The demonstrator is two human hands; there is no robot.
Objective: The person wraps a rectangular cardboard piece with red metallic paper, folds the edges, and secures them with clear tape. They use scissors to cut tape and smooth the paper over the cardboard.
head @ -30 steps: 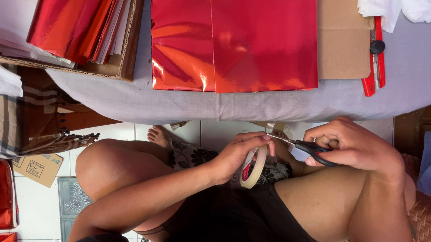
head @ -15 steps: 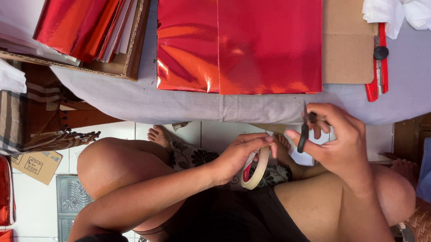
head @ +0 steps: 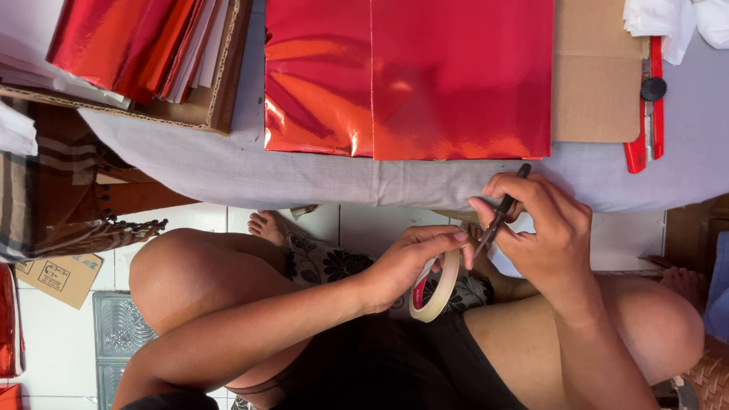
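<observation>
Gripping a roll of tape [head: 435, 286] above the lap, the left hand [head: 403, 264] has its fingers curled through the ring. The right hand [head: 544, 229] is closed on scissors [head: 499, 215], blades near the tape, just below the shiny red foil sheet [head: 407, 67] on the grey table [head: 300, 178].

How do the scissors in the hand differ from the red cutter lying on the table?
The scissors are dark and slim, gripped by the right hand beside the tape roll that the left hand holds; the red cutter lies untouched on the grey cloth. The scissors sit tilted off the table's edge, the cutter flat beside cardboard. Both are cutting tools.
</observation>
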